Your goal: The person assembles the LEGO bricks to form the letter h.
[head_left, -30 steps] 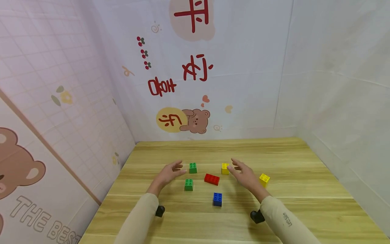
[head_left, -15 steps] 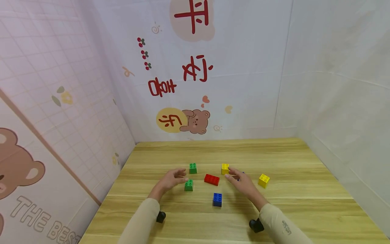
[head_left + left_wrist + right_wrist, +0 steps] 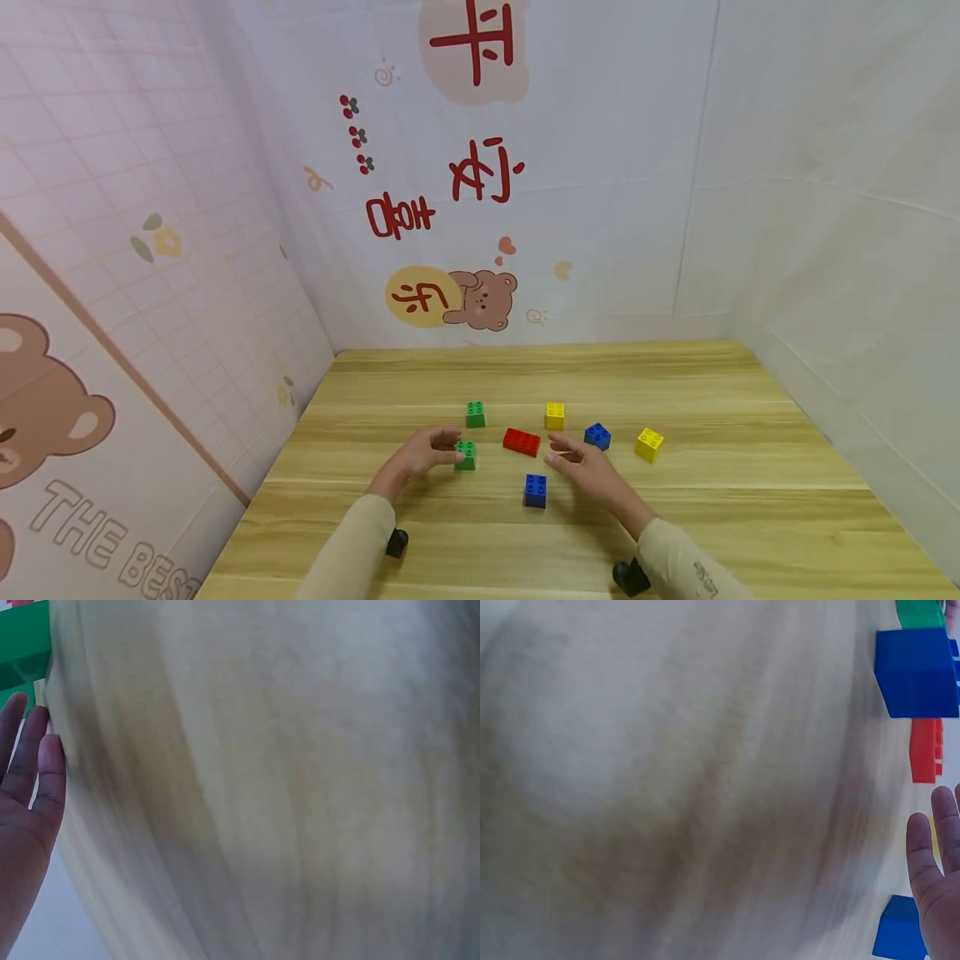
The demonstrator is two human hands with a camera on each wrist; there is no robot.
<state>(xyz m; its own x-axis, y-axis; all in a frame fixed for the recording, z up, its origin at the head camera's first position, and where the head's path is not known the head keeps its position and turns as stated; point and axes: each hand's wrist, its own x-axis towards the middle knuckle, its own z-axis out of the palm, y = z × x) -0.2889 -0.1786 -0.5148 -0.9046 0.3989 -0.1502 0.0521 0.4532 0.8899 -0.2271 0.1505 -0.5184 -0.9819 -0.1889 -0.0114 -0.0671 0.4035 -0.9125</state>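
Note:
My left hand [image 3: 423, 454] is beside the nearer green toy brick [image 3: 467, 457], its thumb overlapping the brick's left edge in the head view. In the left wrist view its relaxed fingers [image 3: 51, 769] show below a green brick [image 3: 22, 649]. My right hand [image 3: 591, 472], fingers loosely bent and holding nothing, hovers right of the red brick [image 3: 521, 442]. A blue brick [image 3: 536, 492] stands in front, left of that hand. Behind the same hand sits a second blue brick [image 3: 597, 437]. The right wrist view shows the right palm [image 3: 945, 907] partly, at the frame's edge.
A second green brick [image 3: 476, 414] stands farther back on the wooden table [image 3: 675, 533]. One yellow brick [image 3: 555, 415] is at the back centre, another yellow brick [image 3: 648, 444] at the right. Printed cloth [image 3: 600, 167] rises behind the table.
Both hands have come nearer to the viewer. The left has reached the nearer green brick's side; the right has drawn leftward, uncovering the far blue brick and the back yellow one. The bricks stay put.

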